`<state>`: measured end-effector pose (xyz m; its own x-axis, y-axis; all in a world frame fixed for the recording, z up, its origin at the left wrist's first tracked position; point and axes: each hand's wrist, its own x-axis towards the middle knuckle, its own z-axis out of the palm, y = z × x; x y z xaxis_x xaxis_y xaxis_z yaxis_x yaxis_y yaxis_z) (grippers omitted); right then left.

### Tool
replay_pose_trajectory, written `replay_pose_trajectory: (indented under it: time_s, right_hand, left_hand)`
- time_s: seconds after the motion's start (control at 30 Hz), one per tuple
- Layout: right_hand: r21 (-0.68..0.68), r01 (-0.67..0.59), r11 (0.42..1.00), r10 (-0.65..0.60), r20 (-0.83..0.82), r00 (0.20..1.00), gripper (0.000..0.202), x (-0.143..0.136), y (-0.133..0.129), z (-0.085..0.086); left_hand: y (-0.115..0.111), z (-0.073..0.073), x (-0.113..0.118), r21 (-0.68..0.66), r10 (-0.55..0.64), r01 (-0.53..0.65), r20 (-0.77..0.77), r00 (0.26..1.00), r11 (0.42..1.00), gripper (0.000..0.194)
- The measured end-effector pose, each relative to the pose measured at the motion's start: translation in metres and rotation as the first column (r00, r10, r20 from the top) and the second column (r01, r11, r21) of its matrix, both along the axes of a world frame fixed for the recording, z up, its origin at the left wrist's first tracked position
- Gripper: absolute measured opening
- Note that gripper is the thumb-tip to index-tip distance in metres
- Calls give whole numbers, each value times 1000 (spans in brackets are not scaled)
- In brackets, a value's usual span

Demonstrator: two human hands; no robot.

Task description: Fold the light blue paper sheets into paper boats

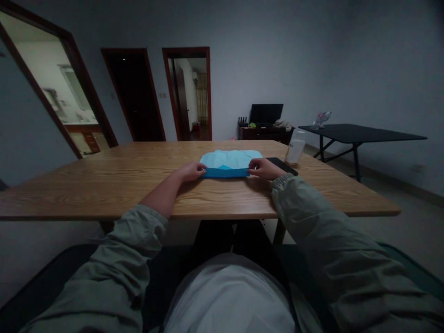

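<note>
A light-blue creased sheet (231, 158), which looks like paper, lies on the wooden table in front of me. Along its near edge runs a darker blue folded strip (225, 173), with a small darker triangle showing just above its middle. My left hand (193, 170) pinches the left end of this strip, thumb and fingers closed together. At the opposite end, my right hand (263, 168) has its fingers closed on the strip too. The fingertips partly cover both ends of the fold.
Beyond my right hand, a flat black object (282, 165) lies on the wooden table (114, 185), near a translucent white bottle (295, 149). A black folding table (360, 132) stands at the right. By the back wall, a dark cabinet (265, 135) bears a screen (266, 114).
</note>
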<state>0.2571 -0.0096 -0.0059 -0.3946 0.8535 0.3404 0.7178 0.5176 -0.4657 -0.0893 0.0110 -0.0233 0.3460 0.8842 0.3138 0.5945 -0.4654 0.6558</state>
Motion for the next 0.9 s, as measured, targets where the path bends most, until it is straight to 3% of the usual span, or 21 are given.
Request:
replay_pose_trajectory:
  time_s: [0.13,0.57,0.73,0.9]
  right_hand:
    - [2,4,1000,-4,41,999,24,-2,1,-4]
    - [-83,21,996,-11,114,993,34,-7,2,-11]
    - [-81,49,996,-38,129,991,32,-13,-2,-11]
    - [-54,94,994,-83,181,980,28,-19,-4,-13]
  left_hand:
    - [4,-2,1,-27,-22,18,-177,984,999,37]
    - [1,-2,4,-60,-14,11,-47,999,998,25]
    - [5,-7,4,-32,-52,49,-108,993,998,27]
    - [4,-7,6,16,24,-21,-184,983,1000,39]
